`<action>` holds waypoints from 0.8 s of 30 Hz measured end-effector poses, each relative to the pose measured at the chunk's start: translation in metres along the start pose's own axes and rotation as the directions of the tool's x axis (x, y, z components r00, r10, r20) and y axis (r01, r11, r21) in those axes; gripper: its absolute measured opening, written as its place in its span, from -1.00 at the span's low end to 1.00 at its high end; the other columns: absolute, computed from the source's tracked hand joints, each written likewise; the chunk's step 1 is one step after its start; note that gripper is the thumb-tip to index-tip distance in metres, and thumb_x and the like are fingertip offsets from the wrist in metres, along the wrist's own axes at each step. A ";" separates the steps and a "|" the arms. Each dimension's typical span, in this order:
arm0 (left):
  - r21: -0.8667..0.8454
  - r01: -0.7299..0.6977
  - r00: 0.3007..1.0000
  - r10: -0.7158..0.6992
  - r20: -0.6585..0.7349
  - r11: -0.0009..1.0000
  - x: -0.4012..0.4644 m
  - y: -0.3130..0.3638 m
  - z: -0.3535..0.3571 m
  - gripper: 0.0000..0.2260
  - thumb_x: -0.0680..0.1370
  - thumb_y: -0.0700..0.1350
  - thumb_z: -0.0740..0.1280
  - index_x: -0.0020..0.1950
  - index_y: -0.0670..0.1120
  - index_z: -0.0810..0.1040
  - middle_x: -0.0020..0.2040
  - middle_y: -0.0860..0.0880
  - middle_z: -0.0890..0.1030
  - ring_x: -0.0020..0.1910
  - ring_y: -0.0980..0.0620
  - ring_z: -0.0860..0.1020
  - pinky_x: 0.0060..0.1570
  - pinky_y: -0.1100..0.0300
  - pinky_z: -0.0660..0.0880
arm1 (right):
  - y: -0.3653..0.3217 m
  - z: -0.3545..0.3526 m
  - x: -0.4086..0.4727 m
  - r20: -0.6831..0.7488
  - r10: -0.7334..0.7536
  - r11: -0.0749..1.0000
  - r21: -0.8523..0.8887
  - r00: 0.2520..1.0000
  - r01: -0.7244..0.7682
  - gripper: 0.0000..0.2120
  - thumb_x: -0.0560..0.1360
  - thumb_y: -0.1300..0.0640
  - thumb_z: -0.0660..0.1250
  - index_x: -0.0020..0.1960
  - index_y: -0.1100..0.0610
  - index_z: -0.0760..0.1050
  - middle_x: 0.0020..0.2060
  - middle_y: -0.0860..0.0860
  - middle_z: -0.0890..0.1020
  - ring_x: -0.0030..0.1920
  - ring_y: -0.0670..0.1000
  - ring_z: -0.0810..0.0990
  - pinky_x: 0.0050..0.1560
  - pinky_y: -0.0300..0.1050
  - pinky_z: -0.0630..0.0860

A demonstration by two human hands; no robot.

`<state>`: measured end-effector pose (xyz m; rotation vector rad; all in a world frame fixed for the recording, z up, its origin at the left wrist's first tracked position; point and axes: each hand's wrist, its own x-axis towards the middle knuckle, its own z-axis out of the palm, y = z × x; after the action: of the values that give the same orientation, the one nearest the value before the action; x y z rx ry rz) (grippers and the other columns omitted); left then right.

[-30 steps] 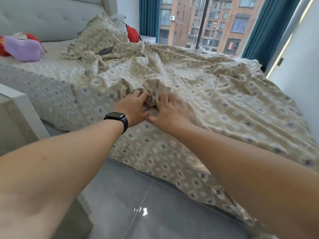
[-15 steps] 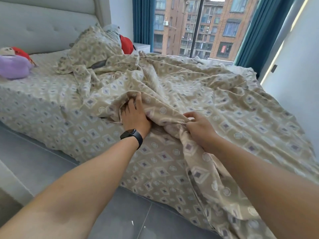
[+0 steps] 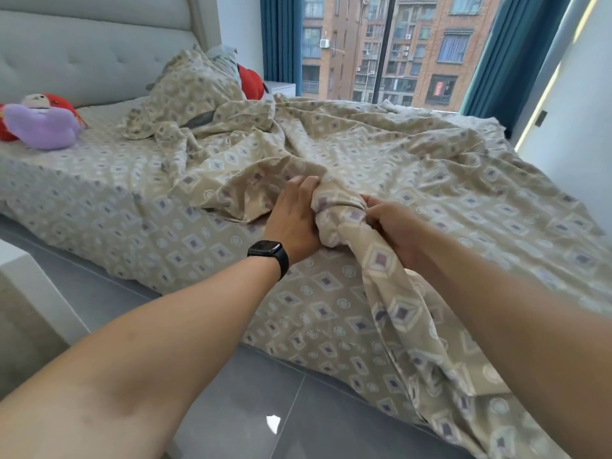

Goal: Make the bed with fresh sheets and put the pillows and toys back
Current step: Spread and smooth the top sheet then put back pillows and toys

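On the bed [image 3: 99, 207], left hand [image 3: 293, 223] and right hand [image 3: 390, 226] grip duvet [image 3: 381, 154].

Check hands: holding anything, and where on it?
Both hands, left and right, grip a bunched fold of the patterned duvet cover near the bed's near edge.

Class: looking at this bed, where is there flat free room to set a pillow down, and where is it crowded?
Free: the flat sheet strip between the purple toy and the rumpled cover. Crowded: the middle and right, where both hands, left hand and right hand, grip the cover.

Bare forearms, sleeveless; black smartwatch [image 3: 267, 252] with black band on left wrist
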<state>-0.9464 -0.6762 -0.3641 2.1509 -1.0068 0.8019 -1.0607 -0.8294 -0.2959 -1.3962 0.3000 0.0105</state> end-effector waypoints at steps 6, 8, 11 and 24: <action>-0.191 0.076 0.992 -0.093 -0.082 0.979 0.027 0.011 -0.046 -0.62 0.47 -0.21 0.34 0.26 -0.02 0.42 0.14 -0.02 0.56 0.02 -0.01 0.55 -0.04 0.02 0.55 | -0.020 -0.006 -0.007 -0.388 -0.329 0.892 -0.428 0.861 0.147 -0.62 0.51 0.37 0.10 0.16 0.05 0.52 -0.09 0.10 0.64 -0.21 0.05 0.61 -0.23 0.01 0.60; -0.181 0.096 0.965 -0.136 -0.223 0.979 0.038 0.006 -0.061 -0.75 0.49 -0.28 0.30 0.15 -0.08 0.53 0.04 -0.03 0.60 -0.05 0.01 0.56 -0.07 0.18 0.50 | -0.022 -0.013 -0.011 -0.388 -0.544 0.714 -0.680 0.744 0.167 -0.59 0.49 0.39 0.11 0.21 0.06 0.47 -0.06 0.07 0.58 -0.11 0.07 0.56 -0.21 -0.07 0.45; -0.224 0.107 0.940 -0.172 -0.295 0.969 0.047 0.003 -0.075 -0.89 0.54 -0.25 0.30 0.03 -0.12 0.55 -0.19 -0.04 0.58 -0.25 0.04 0.52 -0.24 0.26 0.41 | -0.015 -0.019 -0.013 -0.261 -0.676 0.475 -0.870 0.689 0.136 -0.58 0.49 0.37 0.13 0.29 0.11 0.45 0.18 0.12 0.49 0.14 0.07 0.45 0.08 -0.10 0.36; 0.090 0.278 0.535 -0.232 0.813 0.956 0.015 0.008 -0.092 -0.78 0.57 -0.17 0.21 -0.29 -0.09 0.42 -0.39 0.02 0.39 -0.44 0.09 0.30 -0.38 0.20 0.29 | 0.053 0.046 -0.019 0.270 -0.342 -0.214 -0.955 0.900 0.205 -0.66 0.45 -0.22 0.23 0.16 -0.10 0.45 0.19 -0.04 0.38 0.26 0.12 0.29 0.23 0.07 0.21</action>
<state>-0.9685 -0.6185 -0.2935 2.5711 -1.0455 -0.4673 -1.0795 -0.7717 -0.3360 -3.1519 -0.0728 -0.2807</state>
